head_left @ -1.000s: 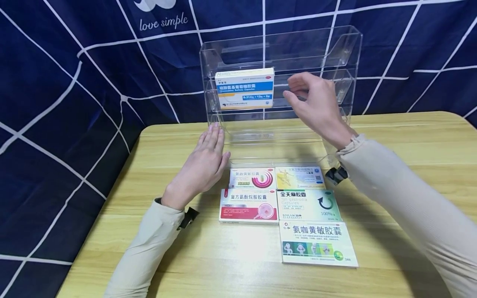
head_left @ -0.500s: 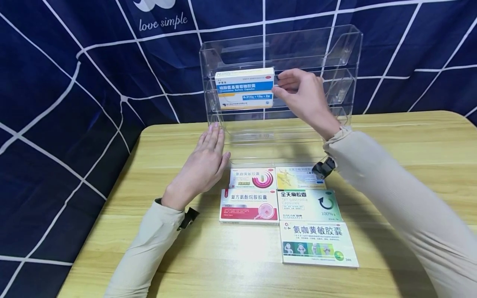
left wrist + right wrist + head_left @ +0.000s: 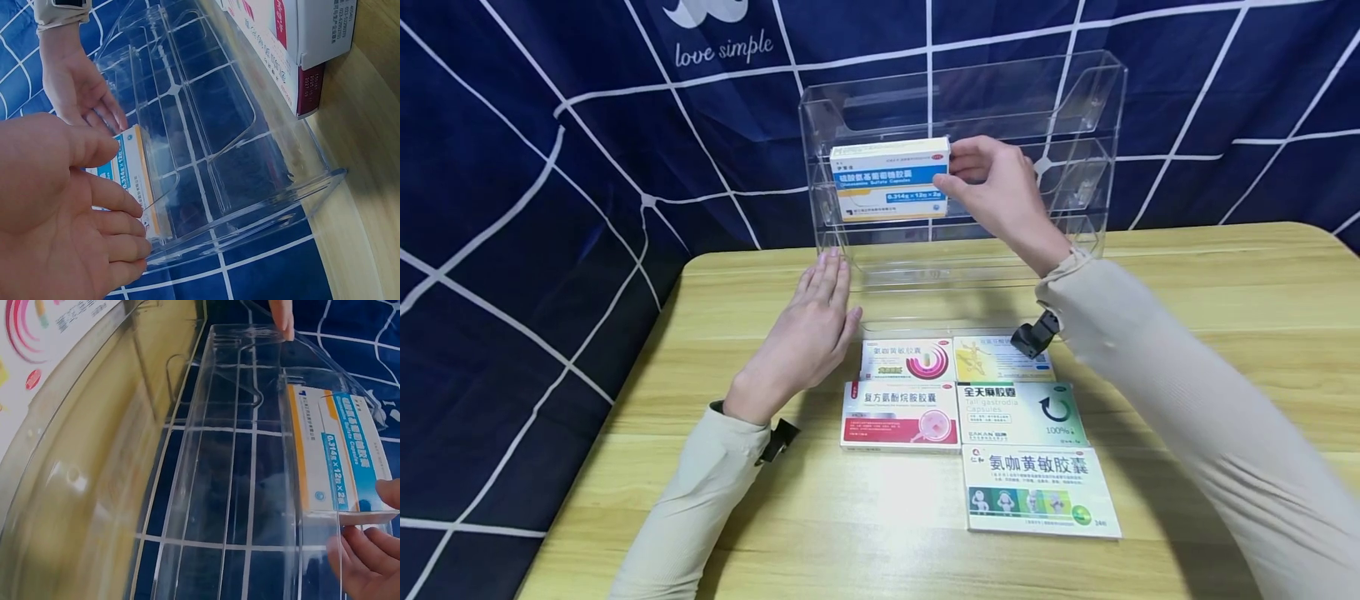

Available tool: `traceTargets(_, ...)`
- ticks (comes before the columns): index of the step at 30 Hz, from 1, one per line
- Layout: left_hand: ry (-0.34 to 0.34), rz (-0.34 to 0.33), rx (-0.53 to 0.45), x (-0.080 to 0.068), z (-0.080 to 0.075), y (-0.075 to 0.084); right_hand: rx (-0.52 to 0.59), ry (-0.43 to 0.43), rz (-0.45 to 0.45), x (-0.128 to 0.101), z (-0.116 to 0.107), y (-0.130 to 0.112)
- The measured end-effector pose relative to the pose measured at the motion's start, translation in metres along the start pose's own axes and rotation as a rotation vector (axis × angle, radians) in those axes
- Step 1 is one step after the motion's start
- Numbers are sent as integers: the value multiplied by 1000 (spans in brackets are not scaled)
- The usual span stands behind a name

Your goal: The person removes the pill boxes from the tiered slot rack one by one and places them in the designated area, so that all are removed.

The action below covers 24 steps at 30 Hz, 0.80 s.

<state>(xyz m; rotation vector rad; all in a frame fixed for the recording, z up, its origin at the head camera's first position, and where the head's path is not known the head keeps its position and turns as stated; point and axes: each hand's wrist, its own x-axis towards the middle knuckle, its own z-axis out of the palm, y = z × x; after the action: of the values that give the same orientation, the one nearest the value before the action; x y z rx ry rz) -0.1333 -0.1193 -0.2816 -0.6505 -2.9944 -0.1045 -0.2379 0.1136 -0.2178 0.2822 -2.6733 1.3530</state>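
right grip (image 3: 992,187) pinching the blue-and-white box (image 3: 889,179) by its right end, upright in the clear rack's (image 3: 1097,108) middle tier. left grip (image 3: 808,333) flat, released, bracing the rack's left foot. best seated square, eased leftward, rack steadied.

Five flat medicine boxes (image 3: 977,421) lying at centre frame on a wooden table (image 3: 1210,333); behind, across the upper frame, a navy grid-patterned cloth (image 3: 550,167).

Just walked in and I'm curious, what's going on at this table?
A person's right hand holds the end of a blue-and-white medicine box standing in a clear acrylic rack. The left hand rests flat, touching the rack's lower left corner. Five more medicine boxes lie flat on the wooden table before it.
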Motion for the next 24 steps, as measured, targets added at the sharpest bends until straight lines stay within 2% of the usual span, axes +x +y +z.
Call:
traceTargets(5,-3,-10,-4,-2,-1,1,6,-2,38,1,2,-3)
traceTargets(13,-8,-8,-9,-4,-2,2,22,6,-27,-3,3,-3)
traceTargets(18,-2,-6,-13,-4,-2,2,164,31,-67,-4,2,-1)
traceTargets(24,-18,-12,-11,-3,-4,3,421,134,-92,-5,1,-1)
